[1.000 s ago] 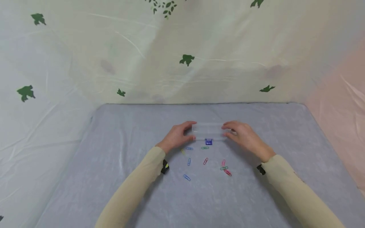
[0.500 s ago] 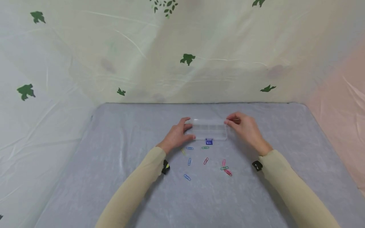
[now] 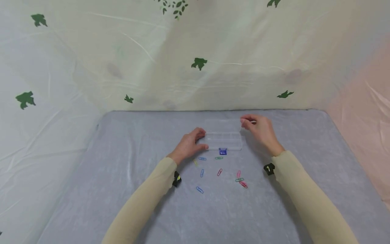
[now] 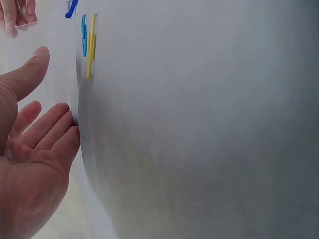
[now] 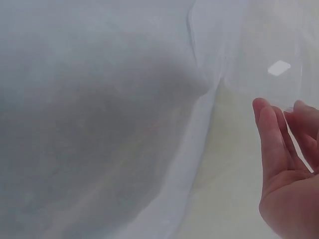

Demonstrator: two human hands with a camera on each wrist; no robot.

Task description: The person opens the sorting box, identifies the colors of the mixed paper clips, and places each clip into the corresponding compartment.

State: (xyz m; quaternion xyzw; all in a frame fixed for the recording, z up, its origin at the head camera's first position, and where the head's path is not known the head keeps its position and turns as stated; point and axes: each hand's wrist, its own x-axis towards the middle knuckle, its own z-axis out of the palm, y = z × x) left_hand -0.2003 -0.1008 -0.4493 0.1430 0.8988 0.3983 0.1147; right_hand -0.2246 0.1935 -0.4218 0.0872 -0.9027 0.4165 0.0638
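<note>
A clear plastic compartment box [image 3: 225, 145] with a blue latch [image 3: 223, 151] on its front rests on the grey cloth. Its see-through lid [image 3: 221, 125] is swung up and back along the far edge. My left hand [image 3: 188, 145] grips the box's left end, thumb at the front corner and fingers at the back. At the lid's right corner my right hand [image 3: 261, 131] pinches the edge between thumb and fingers; the right wrist view shows that same lid [image 5: 269, 79] beyond the fingertips. The lid's outline is faint.
Loose paper clips lie in front of the box: several blue ones [image 3: 199, 190], a yellow one [image 3: 195, 162], green ones [image 3: 219, 158], a red one [image 3: 219, 172] and pink-red ones [image 3: 243, 184]. A patterned sheet [image 3: 164, 84] hangs behind the table.
My right hand has gone from the box's right end to the lid's corner and moved up and back, raising the lid. My left hand has stayed at the left end.
</note>
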